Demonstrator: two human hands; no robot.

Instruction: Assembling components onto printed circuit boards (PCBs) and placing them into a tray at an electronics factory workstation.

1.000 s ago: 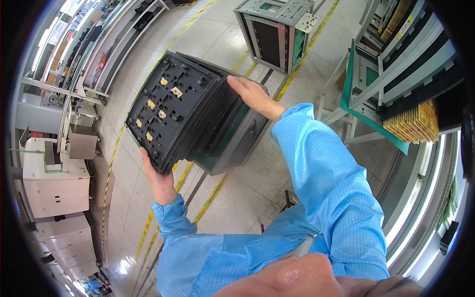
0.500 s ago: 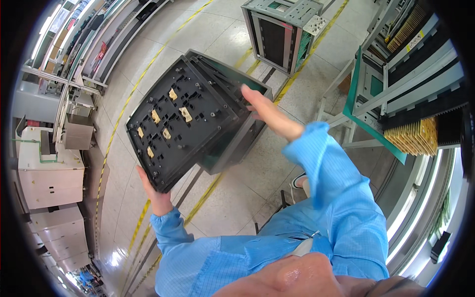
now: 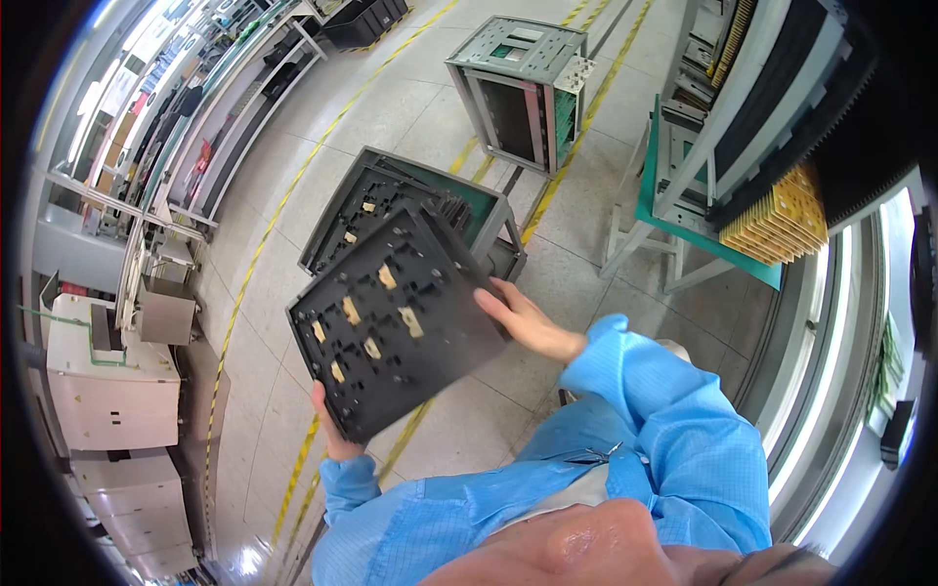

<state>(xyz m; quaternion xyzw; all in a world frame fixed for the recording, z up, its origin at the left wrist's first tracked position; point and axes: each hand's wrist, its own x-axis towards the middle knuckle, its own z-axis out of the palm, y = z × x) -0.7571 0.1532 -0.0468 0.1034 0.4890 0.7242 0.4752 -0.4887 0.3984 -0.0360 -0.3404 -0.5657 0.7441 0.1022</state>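
Between my two hands is a flat black tray (image 3: 445, 342), tilted, with pegs, dark slots and several beige pieces (image 3: 351, 311) on its face. At its near left corner my left hand (image 3: 337, 425) grips the edge, its fingers partly hidden. My right hand (image 3: 528, 322) is closed on the right edge, thumb on top. Just beyond lies another black tray (image 3: 337, 225), also with beige pieces, on a grey cart (image 3: 508, 239) with a green top. The held tray covers part of it.
A metal rack (image 3: 503, 98) stands on the floor beyond the cart. To the right is a green-topped bench (image 3: 650, 186) with yellow boards (image 3: 779, 220) in a rack. Pale machines (image 3: 117, 381) and shelving (image 3: 249, 117) line the left side. Yellow tape (image 3: 293, 479) marks the floor.
The black tray has come off the cart toward me, uncovering another tray there. My right hand, extended at its far right edge before, now grips it. The view has shifted too.
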